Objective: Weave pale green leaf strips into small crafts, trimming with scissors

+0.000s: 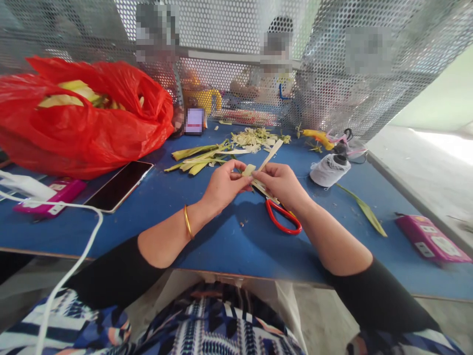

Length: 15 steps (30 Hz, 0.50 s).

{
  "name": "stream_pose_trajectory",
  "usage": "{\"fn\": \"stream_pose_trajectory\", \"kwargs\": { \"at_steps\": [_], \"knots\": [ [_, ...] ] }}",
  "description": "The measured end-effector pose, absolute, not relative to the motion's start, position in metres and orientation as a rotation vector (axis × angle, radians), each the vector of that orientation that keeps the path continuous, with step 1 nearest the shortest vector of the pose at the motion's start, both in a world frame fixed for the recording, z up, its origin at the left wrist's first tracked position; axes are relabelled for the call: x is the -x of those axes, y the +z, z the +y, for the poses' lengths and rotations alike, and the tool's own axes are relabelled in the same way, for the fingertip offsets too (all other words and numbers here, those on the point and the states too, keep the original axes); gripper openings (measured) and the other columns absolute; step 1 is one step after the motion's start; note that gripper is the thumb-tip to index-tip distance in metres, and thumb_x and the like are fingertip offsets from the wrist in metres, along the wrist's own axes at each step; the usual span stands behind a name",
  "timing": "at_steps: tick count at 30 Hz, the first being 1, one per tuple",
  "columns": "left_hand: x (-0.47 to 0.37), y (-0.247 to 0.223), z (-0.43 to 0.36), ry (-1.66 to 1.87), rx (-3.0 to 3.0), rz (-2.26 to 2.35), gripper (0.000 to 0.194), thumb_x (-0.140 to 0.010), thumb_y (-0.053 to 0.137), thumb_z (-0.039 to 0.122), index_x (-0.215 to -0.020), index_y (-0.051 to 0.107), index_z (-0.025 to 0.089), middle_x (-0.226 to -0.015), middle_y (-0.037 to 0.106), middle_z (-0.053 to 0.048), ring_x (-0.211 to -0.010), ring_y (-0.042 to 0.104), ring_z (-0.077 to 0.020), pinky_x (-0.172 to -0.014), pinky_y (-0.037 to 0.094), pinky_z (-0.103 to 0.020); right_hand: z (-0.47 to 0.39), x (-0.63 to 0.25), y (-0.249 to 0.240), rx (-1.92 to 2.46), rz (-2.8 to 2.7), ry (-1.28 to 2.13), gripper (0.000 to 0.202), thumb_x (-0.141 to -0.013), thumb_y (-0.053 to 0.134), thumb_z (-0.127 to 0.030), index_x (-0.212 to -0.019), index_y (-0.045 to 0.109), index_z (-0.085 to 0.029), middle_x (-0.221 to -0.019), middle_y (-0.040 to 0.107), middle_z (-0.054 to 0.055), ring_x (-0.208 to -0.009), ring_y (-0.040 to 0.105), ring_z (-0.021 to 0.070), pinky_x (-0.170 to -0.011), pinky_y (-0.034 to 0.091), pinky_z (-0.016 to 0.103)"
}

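My left hand (226, 183), with a gold bangle at its wrist, pinches a pale folded strip of husk (249, 170) between thumb and fingers. Close beside it, my right hand (280, 183) is closed on a longer pale husk strip (271, 155) that sticks up past the fingers; whether the two are one piece, I cannot tell. Below the right hand lie red-handled scissors (284, 230), their blades partly hidden. Just beyond the left hand is a bundle of yellow-green husk stalks (197, 160). Behind both hands a pile of pale husk scraps (254, 138) lies on the blue table (221, 246).
A red plastic bag (121, 123) of husks fills the back left. Near it are a dark phone (120, 187), a tissue pack (66, 195) and a white cable (96, 227). On the right are a thread spool (328, 170), a leaf (365, 212) and another tissue pack (430, 239). Perforated metal panels (229, 29) stand behind.
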<state>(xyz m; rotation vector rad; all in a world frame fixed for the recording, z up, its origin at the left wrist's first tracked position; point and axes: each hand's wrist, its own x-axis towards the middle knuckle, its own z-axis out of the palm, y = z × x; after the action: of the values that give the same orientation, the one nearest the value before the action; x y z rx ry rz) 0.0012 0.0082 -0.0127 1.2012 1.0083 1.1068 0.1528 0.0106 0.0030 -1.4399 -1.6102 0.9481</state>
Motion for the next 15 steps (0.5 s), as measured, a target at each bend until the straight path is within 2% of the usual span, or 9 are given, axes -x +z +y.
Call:
{"fn": "stream_pose_trajectory", "kwargs": {
  "at_steps": [4,8,15],
  "knots": [
    [-0.001,-0.008,0.009,1.128,-1.155,1.032,0.020,-0.077,0.073,0.014,-0.084,0.054,0.018,-0.057,0.065,0.005,-0.052,0.065,-0.0100,-0.057,0.051,-0.020,0.007,-0.151,0.009,1.437,-1.527,1.118,0.032,-0.076,0.069,-0.040,-0.060,0.052,-0.019,-0.045,0.047,-0.007,-0.037,0.033,0.0051,-0.039,0.023,0.022],
    [0.002,-0.005,0.014,1.134,-1.017,1.097,0.018,-0.076,0.071,0.013,-0.081,0.055,0.018,-0.055,0.063,0.005,-0.047,0.061,-0.0090,-0.052,0.049,-0.019,0.004,-0.160,0.023,1.309,-1.515,1.252,0.023,-0.074,0.075,-0.033,-0.072,0.058,-0.018,-0.054,0.061,-0.003,-0.038,0.045,0.0060,-0.038,0.032,0.019],
    [0.005,-0.001,0.015,1.111,-0.912,1.069,0.011,-0.078,0.067,0.010,-0.080,0.058,0.016,-0.058,0.065,0.002,-0.049,0.060,-0.0087,-0.053,0.049,-0.020,0.003,-0.179,0.036,0.944,-1.442,1.625,0.023,-0.073,0.075,-0.030,-0.091,0.073,-0.015,-0.086,0.076,0.007,-0.060,0.068,0.0142,-0.058,0.056,0.027]
  ]
}}
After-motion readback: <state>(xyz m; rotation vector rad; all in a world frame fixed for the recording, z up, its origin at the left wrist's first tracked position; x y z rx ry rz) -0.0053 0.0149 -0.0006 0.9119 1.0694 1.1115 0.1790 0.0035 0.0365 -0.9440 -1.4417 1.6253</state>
